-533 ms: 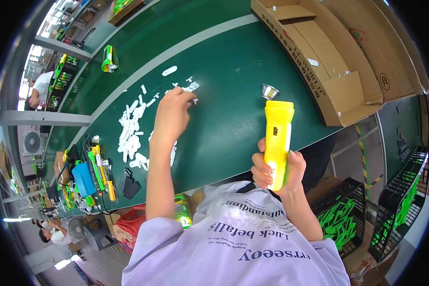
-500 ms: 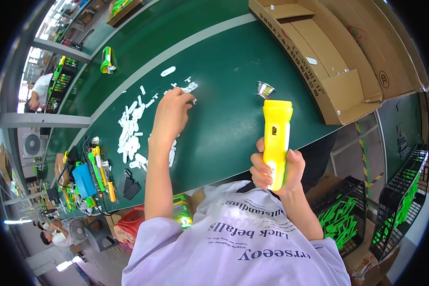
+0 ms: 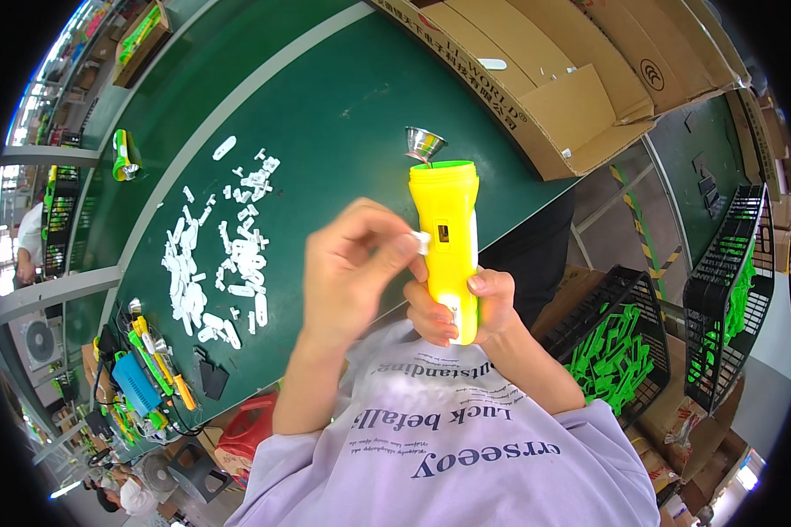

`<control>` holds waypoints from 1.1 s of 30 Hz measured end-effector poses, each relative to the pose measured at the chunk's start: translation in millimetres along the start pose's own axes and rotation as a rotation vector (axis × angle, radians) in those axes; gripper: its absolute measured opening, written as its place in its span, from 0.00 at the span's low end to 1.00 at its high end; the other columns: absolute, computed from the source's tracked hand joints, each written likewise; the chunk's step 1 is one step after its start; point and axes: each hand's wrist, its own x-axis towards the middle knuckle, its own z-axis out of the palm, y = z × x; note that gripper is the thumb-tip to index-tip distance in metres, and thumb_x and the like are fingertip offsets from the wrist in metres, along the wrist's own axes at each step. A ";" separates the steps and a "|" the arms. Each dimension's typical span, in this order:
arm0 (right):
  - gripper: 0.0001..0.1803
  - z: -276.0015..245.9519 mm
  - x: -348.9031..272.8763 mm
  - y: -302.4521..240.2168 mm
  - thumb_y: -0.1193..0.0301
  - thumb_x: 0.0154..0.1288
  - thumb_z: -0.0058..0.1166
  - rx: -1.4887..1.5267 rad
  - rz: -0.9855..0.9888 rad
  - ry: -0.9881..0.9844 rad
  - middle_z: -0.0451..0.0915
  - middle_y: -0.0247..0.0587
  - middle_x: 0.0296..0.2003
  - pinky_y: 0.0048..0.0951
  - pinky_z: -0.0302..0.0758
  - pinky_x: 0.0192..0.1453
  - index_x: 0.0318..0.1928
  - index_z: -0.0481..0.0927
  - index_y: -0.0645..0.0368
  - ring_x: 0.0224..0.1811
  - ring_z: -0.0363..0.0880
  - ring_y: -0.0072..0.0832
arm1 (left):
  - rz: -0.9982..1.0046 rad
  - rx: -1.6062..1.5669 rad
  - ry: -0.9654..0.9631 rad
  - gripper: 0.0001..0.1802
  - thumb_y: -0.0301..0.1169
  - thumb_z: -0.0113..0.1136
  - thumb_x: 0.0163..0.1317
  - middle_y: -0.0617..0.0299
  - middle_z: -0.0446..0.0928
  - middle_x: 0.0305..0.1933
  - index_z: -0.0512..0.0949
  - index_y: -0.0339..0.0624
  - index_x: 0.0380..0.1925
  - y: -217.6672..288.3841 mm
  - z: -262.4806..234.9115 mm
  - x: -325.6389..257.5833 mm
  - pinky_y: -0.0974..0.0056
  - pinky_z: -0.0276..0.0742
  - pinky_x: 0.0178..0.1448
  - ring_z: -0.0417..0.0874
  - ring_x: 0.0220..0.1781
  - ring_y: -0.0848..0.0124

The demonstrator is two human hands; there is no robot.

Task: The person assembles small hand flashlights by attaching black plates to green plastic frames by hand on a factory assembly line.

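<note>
A yellow flashlight body (image 3: 444, 202) stands upright in my right hand (image 3: 466, 307), whose fingers wrap round its lower part. Its top end is uncapped and shows a green inside; a small rectangular slot sits in its side. At that mouth a silver reflector cup (image 3: 424, 142) hangs tilted by a thin wire. My left hand (image 3: 360, 263) pinches a small white plastic piece (image 3: 422, 241) between thumb and fingertip, close beside the flashlight's slot. Loose white plastic parts (image 3: 185, 272) lie in a spread on the green table to the left.
An open cardboard box (image 3: 536, 105) stands at the back right. Tools and a blue case (image 3: 138, 386) crowd the left table edge. Black crates (image 3: 624, 351) with green parts stand low at right. Another green-and-yellow flashlight (image 3: 124, 156) lies beyond the rail.
My left hand has come from the white parts to the flashlight with a small white piece in its fingers. The view has shifted, and my right hand still grips the flashlight.
</note>
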 end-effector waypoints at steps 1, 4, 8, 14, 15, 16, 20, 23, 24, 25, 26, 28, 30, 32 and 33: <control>0.25 2.1 -0.9 0.9 0.62 0.55 0.57 -0.024 -0.015 0.031 0.71 0.45 0.26 0.31 0.70 0.22 0.49 0.67 0.63 0.19 0.69 0.30 | -0.051 -0.020 0.019 0.03 0.22 0.65 0.61 0.64 0.76 0.34 0.79 0.35 0.30 -2.9 6.9 -3.3 0.74 0.71 0.38 0.76 0.30 0.80; 0.25 5.1 -2.4 0.5 0.62 0.54 0.57 -0.083 -0.032 0.083 0.71 0.45 0.25 0.31 0.72 0.22 0.47 0.67 0.64 0.18 0.70 0.30 | -0.101 -0.019 0.055 0.04 0.23 0.65 0.62 0.64 0.77 0.32 0.79 0.34 0.31 -6.6 14.0 -5.9 0.73 0.72 0.37 0.77 0.30 0.80; 0.25 8.5 -3.6 -3.4 0.63 0.53 0.57 -0.183 -0.065 0.120 0.71 0.45 0.23 0.30 0.73 0.22 0.47 0.68 0.65 0.18 0.71 0.29 | -0.173 -0.017 0.060 0.07 0.25 0.65 0.63 0.61 0.79 0.31 0.78 0.33 0.36 -5.2 18.7 -7.7 0.72 0.73 0.35 0.78 0.30 0.80; 0.23 11.6 -5.9 -3.2 0.64 0.54 0.55 -0.256 -0.069 0.193 0.72 0.44 0.23 0.29 0.74 0.22 0.46 0.68 0.66 0.17 0.72 0.29 | -0.151 -0.053 0.131 0.13 0.26 0.61 0.66 0.55 0.81 0.42 0.73 0.33 0.49 -7.6 28.3 -4.9 0.71 0.76 0.45 0.80 0.42 0.76; 0.22 11.2 -6.7 -2.8 0.65 0.55 0.55 -0.251 -0.049 0.200 0.72 0.45 0.23 0.29 0.74 0.22 0.46 0.68 0.66 0.17 0.72 0.29 | -0.151 -0.054 0.131 0.13 0.26 0.61 0.66 0.55 0.81 0.42 0.73 0.33 0.49 -11.6 27.2 -3.9 0.71 0.76 0.45 0.80 0.42 0.76; 0.21 11.3 -7.7 -2.4 0.65 0.56 0.54 -0.245 -0.029 0.208 0.72 0.45 0.23 0.30 0.75 0.22 0.46 0.68 0.66 0.18 0.73 0.30 | -0.164 -0.074 0.083 0.15 0.26 0.59 0.67 0.55 0.80 0.45 0.73 0.32 0.52 -18.0 25.4 -3.4 0.70 0.76 0.49 0.80 0.45 0.75; 0.22 15.3 -7.5 -2.9 0.62 0.58 0.55 -0.242 -0.036 0.248 0.73 0.45 0.24 0.29 0.75 0.22 0.46 0.69 0.65 0.19 0.76 0.31 | -0.328 -0.178 -0.001 0.21 0.27 0.58 0.67 0.53 0.80 0.49 0.71 0.29 0.58 -18.1 25.4 -2.4 0.66 0.75 0.54 0.79 0.50 0.73; 0.21 30.0 -1.8 -1.4 0.63 0.62 0.55 -0.450 -0.070 0.485 0.74 0.44 0.26 0.29 0.76 0.23 0.48 0.69 0.65 0.21 0.78 0.32 | -0.282 -0.170 0.054 0.21 0.25 0.60 0.65 0.53 0.80 0.49 0.72 0.28 0.56 -26.9 22.8 -2.8 0.66 0.75 0.55 0.79 0.50 0.72; 0.20 31.1 0.8 -0.9 0.65 0.64 0.53 -0.733 -0.151 0.612 0.76 0.43 0.27 0.29 0.76 0.25 0.49 0.69 0.66 0.23 0.79 0.32 | -0.283 -0.172 0.052 0.21 0.25 0.60 0.65 0.53 0.80 0.49 0.72 0.28 0.56 -29.9 23.1 -4.2 0.66 0.75 0.55 0.79 0.50 0.72; 0.18 31.4 2.1 -0.6 0.66 0.66 0.52 -1.018 -0.233 0.735 0.78 0.43 0.28 0.28 0.76 0.27 0.50 0.69 0.66 0.24 0.80 0.32 | -0.225 -0.135 0.091 0.21 0.24 0.60 0.63 0.53 0.80 0.49 0.72 0.28 0.55 -33.5 24.4 -5.4 0.66 0.74 0.56 0.79 0.50 0.72; 0.18 31.6 1.4 -0.3 0.66 0.66 0.52 -1.019 -0.234 0.738 0.78 0.43 0.28 0.28 0.76 0.27 0.50 0.69 0.66 0.24 0.80 0.32 | -0.167 -0.097 0.131 0.21 0.22 0.61 0.61 0.53 0.80 0.48 0.73 0.29 0.54 -36.4 25.5 -6.3 0.65 0.74 0.56 0.78 0.50 0.72; 0.16 32.2 -0.8 -0.2 0.70 0.68 0.48 -1.424 -0.310 0.772 0.79 0.44 0.30 0.30 0.75 0.32 0.52 0.69 0.67 0.27 0.81 0.33 | -0.116 -0.061 0.143 0.21 0.22 0.62 0.60 0.53 0.80 0.48 0.73 0.29 0.54 -40.5 27.1 -6.0 0.65 0.74 0.56 0.79 0.50 0.71; 0.17 36.9 1.5 1.9 0.70 0.68 0.49 -1.493 -0.380 0.783 0.79 0.46 0.30 0.32 0.75 0.33 0.52 0.69 0.67 0.28 0.81 0.34 | -0.064 -0.025 0.155 0.21 0.21 0.62 0.59 0.54 0.80 0.48 0.73 0.29 0.53 -42.5 27.1 -5.4 0.65 0.74 0.56 0.79 0.49 0.71; 0.17 38.2 0.9 2.3 0.70 0.67 0.49 -1.562 -0.453 0.799 0.79 0.47 0.30 0.33 0.75 0.35 0.52 0.69 0.67 0.29 0.81 0.35 | -0.040 0.015 0.145 0.21 0.21 0.63 0.58 0.55 0.80 0.47 0.73 0.30 0.53 -43.5 25.3 -4.9 0.65 0.73 0.57 0.78 0.49 0.71; 0.17 37.0 0.0 1.7 0.70 0.66 0.50 -1.582 -0.451 0.789 0.79 0.48 0.29 0.34 0.75 0.35 0.52 0.70 0.67 0.29 0.81 0.38 | -0.041 0.012 0.140 0.21 0.21 0.63 0.58 0.55 0.80 0.47 0.73 0.30 0.53 -41.6 24.9 -5.1 0.65 0.73 0.57 0.78 0.49 0.71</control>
